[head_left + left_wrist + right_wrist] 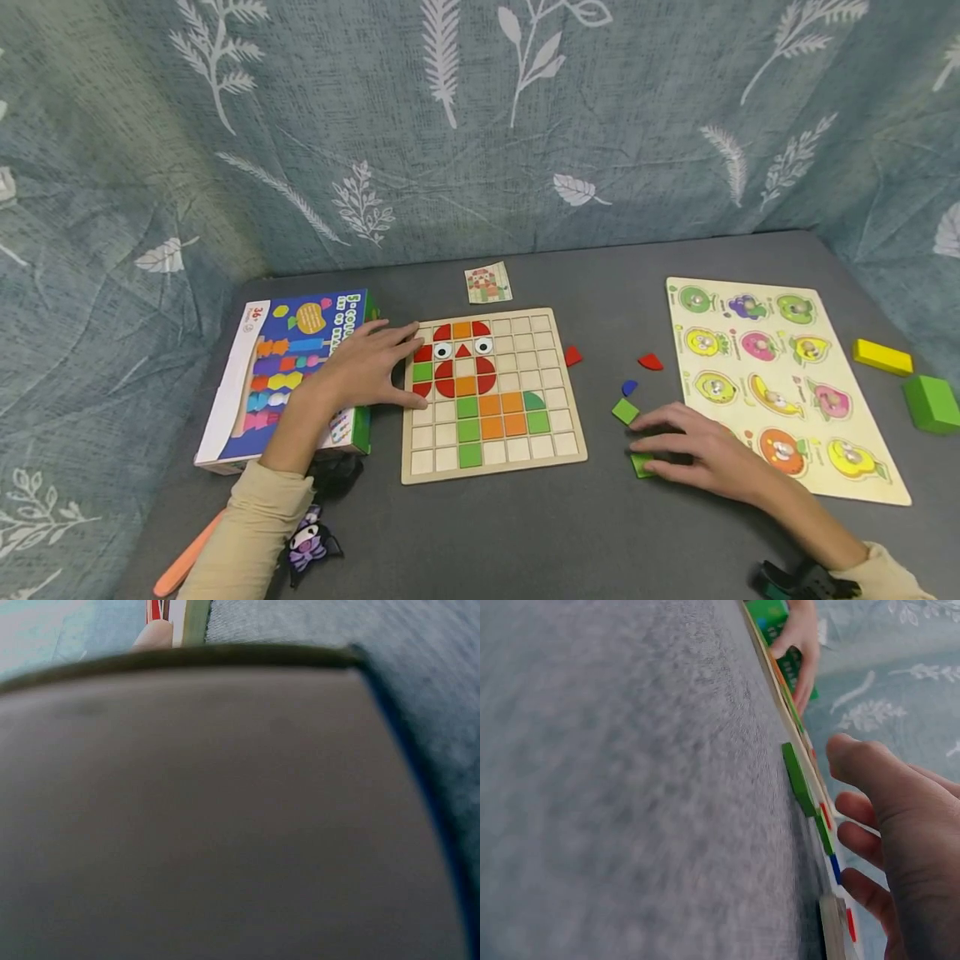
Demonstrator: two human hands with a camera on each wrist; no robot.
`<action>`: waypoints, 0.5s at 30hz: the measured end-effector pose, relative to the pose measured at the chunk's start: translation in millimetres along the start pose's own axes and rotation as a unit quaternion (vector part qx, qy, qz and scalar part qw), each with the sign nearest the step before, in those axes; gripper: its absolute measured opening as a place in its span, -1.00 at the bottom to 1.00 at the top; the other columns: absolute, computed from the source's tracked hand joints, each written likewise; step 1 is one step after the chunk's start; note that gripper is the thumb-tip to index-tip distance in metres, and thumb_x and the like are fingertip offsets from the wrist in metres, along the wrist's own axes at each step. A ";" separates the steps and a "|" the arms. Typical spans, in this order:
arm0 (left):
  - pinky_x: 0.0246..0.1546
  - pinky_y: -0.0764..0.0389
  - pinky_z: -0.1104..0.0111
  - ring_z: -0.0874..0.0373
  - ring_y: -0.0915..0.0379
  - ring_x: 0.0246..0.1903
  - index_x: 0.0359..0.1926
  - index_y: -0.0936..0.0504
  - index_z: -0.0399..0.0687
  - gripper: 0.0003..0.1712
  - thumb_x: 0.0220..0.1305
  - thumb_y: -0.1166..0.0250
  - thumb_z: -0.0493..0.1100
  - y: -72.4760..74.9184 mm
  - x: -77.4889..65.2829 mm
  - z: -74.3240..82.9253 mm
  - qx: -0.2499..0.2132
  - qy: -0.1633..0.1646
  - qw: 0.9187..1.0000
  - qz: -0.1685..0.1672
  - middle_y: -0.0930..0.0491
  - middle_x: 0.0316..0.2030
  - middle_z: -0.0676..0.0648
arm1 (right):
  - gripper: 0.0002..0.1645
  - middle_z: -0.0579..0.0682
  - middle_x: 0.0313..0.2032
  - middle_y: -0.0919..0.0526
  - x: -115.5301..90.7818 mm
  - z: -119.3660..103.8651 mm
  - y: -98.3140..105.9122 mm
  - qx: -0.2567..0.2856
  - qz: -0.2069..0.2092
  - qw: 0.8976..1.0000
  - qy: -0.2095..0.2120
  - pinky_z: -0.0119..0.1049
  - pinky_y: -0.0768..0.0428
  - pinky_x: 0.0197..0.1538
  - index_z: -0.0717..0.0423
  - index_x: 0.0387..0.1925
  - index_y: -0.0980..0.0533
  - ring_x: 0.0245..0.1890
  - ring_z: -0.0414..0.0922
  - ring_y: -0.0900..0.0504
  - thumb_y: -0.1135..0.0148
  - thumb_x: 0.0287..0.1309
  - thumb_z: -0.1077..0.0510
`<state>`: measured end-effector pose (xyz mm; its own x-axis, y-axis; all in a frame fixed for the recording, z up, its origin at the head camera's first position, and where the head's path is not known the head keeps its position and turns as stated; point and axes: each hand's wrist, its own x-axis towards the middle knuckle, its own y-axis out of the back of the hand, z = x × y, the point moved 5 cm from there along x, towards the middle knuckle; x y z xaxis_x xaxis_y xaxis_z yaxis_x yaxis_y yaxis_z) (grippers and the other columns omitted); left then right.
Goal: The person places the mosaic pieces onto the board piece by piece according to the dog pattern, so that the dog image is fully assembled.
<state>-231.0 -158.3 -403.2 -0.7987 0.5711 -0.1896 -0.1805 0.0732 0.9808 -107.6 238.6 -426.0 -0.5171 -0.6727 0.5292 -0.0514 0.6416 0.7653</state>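
A wooden grid board (519,451) holds red, orange and green tiles and two eye tiles set out as a figure. My left hand (371,362) rests at its left edge, fingers spread, thumb near the lower left cells. To the right of the board, my right hand (701,450) hovers over two loose green square tiles, a far one (625,411) and a near one (640,467) partly under the fingers. In the right wrist view a gap shows between the fingers and the green tile (798,780). A blue half-round tile (629,387) and red tile (650,362) lie just beyond.
A picture card (488,283) lies behind the board, another red tile (573,356) by its right edge. A toy box (277,375) stands left; a fruit puzzle board (787,392), yellow block (882,357) and green block (932,404) sit right. A dark surface fills most of the left wrist view.
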 end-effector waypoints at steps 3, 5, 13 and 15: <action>0.49 -0.03 -0.06 -0.13 -0.18 0.41 0.42 -0.30 -0.05 0.17 -0.07 -0.24 0.57 0.3 0.0 -0.2 0.001 0.000 1.000 0.001 -0.19 0.46 -0.16 | -0.59 -0.07 -0.05 -0.66 -4.1 0.7 1.0 0.011 -0.002 1.000 0.013 -0.61 -0.35 0.19 -0.10 -0.07 -0.68 0.00 -0.24 -0.53 -0.50 -0.05 0.13; 0.49 -0.03 -0.06 -0.13 -0.19 0.41 0.42 -0.30 -0.05 0.17 -0.06 -0.24 0.57 0.5 -0.1 -0.2 0.001 0.000 1.000 0.001 -0.19 0.46 -0.16 | -0.61 -0.09 -0.07 -0.66 -5.9 0.9 1.1 0.017 -0.003 1.000 0.021 -0.60 -0.36 0.18 -0.10 -0.09 -0.68 -0.02 -0.24 -0.54 -0.50 -0.04 0.13; 0.49 -0.03 -0.06 -0.14 -0.17 0.42 0.42 -0.30 -0.05 0.17 -0.06 -0.24 0.57 -0.5 0.2 -0.5 -0.001 0.001 1.000 0.002 -0.19 0.46 -0.16 | -0.56 -0.13 -0.10 -0.67 -7.6 -0.4 0.8 0.011 -0.020 0.999 0.047 -0.55 -0.39 0.14 -0.13 -0.09 -0.69 -0.05 -0.24 -0.53 -0.52 -0.11 0.17; 0.49 -0.03 -0.06 -0.14 -0.16 0.42 0.42 -0.30 -0.06 0.17 -0.06 -0.24 0.57 -0.8 0.1 -0.8 -0.001 0.001 1.000 0.002 -0.19 0.46 -0.16 | -0.58 -0.14 -0.10 -0.67 -7.4 -1.0 1.1 0.008 -0.023 0.998 0.054 -0.52 -0.41 0.12 -0.13 -0.08 -0.69 -0.06 -0.24 -0.54 -0.51 -0.08 0.16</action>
<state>-231.5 -158.9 -404.0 -0.8009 0.5691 -0.1862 -0.1793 0.0688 0.9814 -103.0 243.8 -428.7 -0.4182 -0.7368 0.5312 -0.0869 0.6146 0.7840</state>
